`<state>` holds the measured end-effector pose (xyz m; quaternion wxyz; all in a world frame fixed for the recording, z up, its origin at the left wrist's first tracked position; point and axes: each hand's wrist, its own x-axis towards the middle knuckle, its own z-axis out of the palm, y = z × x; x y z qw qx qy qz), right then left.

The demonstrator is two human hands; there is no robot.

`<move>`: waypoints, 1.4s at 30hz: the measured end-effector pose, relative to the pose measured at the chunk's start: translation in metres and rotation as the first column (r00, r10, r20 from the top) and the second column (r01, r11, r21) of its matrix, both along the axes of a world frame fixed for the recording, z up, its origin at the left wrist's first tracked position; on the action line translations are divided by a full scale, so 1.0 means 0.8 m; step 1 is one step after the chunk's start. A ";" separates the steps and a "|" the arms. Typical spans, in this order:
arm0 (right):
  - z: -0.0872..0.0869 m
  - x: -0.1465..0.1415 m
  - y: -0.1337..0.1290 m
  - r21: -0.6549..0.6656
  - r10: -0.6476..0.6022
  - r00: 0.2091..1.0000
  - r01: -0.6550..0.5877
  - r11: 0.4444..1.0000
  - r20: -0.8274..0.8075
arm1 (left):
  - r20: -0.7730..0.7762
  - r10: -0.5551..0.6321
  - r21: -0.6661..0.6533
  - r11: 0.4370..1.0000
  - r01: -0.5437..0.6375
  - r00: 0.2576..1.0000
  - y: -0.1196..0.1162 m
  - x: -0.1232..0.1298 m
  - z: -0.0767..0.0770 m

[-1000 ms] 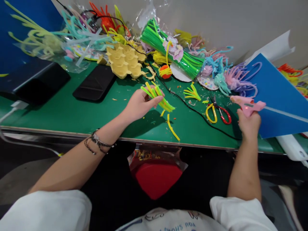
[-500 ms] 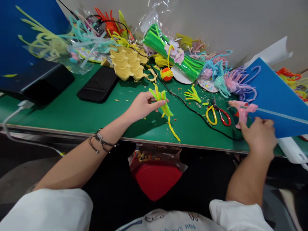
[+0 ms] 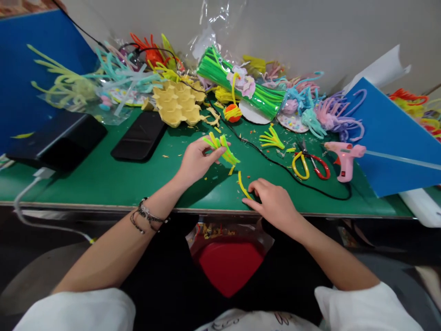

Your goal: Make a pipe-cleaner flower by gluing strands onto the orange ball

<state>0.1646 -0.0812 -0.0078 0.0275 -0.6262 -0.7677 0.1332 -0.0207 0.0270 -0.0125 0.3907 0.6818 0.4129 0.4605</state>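
Observation:
My left hand [image 3: 198,161] is closed around a small bundle of yellow-green pipe cleaners [image 3: 225,151], held tilted above the green table between thumb and fingers. A yellow pipe cleaner piece [image 3: 241,184] is below the bundle. My right hand [image 3: 270,202] is at its lower end, with thumb and forefinger apart on either side of it; firm contact is not visible. A second yellow-green pipe cleaner bunch [image 3: 272,139] lies further back. Beside it are scissors [image 3: 312,163] with one yellow and one red handle. A pink glue gun [image 3: 345,158] rests to the right.
A black cable [image 3: 268,158] crosses the green table [image 3: 155,181]. Along the back are a yellow egg carton [image 3: 177,103], bagged green pipe cleaners [image 3: 272,103] and pastel pipe-cleaner pieces. A phone [image 3: 139,138] and black box [image 3: 58,140] are at left, a blue board [image 3: 396,138] at right.
My right hand has moved left from beside the glue gun to the lower end of the yellow pipe cleaner piece. My left hand still holds the bundle.

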 end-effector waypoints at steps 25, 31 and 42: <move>0.019 0.085 0.049 -0.099 -0.142 0.369 0.134 0.986 -0.918 | 0.281 0.322 -0.241 0.936 -0.258 0.904 0.041 -0.018 -0.036; 0.023 0.085 0.119 -0.100 -0.108 0.205 0.050 0.994 -0.973 | 0.239 0.335 -0.276 0.924 -0.267 0.911 0.040 -0.020 -0.039; 0.014 0.074 0.175 -0.121 -0.122 0.186 0.012 0.993 -0.975 | 0.085 -0.038 -0.326 0.943 0.064 0.996 0.056 0.017 0.007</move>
